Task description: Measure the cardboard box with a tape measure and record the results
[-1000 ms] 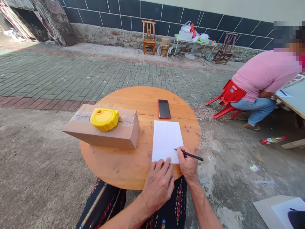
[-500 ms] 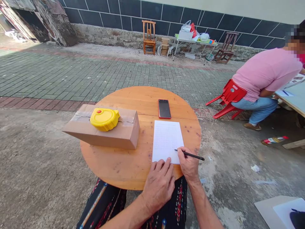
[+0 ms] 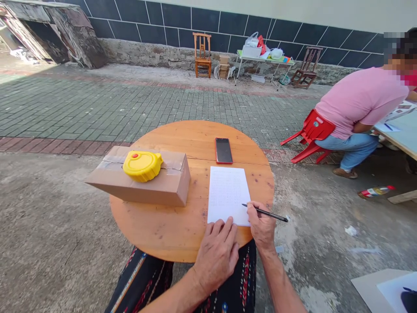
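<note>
A white sheet of paper (image 3: 227, 191) with faint rows of writing lies on the round wooden table (image 3: 156, 230). My left hand (image 3: 217, 248) rests flat with fingers stretched, the fingertips on the paper's lower edge. In my right hand (image 3: 262, 226) a black pen (image 3: 269, 213) is pinched, its tip over the right side of the sheet; whether it touches I cannot tell. Beyond the paper lies a phone with a red edge (image 3: 223, 151). To the left a taped cardboard box (image 3: 163, 187) carries a yellow tape measure (image 3: 142, 166) with a red button.
At the right a person in a pink shirt (image 3: 361, 100) sits on a red plastic chair (image 3: 317, 130) at another table (image 3: 402, 134). A bottle (image 3: 376, 191) lies on the ground there. Along the wall stand a wooden chair (image 3: 202, 54) and a loaded folding table (image 3: 263, 58).
My right hand with the pen has shifted slightly to the right across the paper. The left hand stays on the sheet's lower edge. The whole view has moved slightly.
</note>
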A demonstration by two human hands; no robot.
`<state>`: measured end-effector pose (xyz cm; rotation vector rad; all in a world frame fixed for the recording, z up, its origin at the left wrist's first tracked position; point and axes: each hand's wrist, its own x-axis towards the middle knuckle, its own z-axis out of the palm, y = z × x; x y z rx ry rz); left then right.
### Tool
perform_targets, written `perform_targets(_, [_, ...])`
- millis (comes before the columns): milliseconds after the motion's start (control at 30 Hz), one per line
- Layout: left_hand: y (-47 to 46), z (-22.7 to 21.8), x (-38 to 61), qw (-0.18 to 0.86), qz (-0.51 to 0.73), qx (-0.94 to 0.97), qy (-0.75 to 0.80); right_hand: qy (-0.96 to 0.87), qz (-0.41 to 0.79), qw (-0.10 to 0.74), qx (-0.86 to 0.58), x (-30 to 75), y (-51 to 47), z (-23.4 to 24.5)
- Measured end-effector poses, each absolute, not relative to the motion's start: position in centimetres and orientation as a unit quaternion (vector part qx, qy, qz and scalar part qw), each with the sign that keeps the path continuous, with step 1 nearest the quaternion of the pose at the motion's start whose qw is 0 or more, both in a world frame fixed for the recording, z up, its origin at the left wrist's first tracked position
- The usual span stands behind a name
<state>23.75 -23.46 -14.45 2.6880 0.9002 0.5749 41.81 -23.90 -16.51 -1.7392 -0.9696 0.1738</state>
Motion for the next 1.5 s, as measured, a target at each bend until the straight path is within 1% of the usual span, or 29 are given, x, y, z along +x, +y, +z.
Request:
perform_targets(267, [-23.5, -14.5, 23.8, 0.112, 0.200, 0.923, 0.310, -0.446, 0.088, 0.515, -0.726, 42.3, -24.2, -16.5])
perform_targets(733, [-23.4, -14.5, 23.9, 0.104, 0.202, 0.922, 0.313, -0.482, 0.060, 0.488, -0.725, 42.0, -24.1, -15.9])
perform_targets(1167, [-23.5, -14.6, 23.8, 0.104, 0.199, 0.923, 0.313, -0.467, 0.070, 0.504, -0.723, 42.1, -23.9, -16.0])
perform_targets(1400, [-23.5, -14.7, 23.9, 0.102, 0.205, 0.922, 0.312, -0.394, 0.039, 0.550, -0.735, 42.1, -24.6, -17.4])
perform_targets(1500, [-23.5, -14.7, 23.9, 0.099, 0.210, 0.921, 0.312, -0.387, 0.035, 0.553, -0.737, 42.0, -24.6, -17.7])
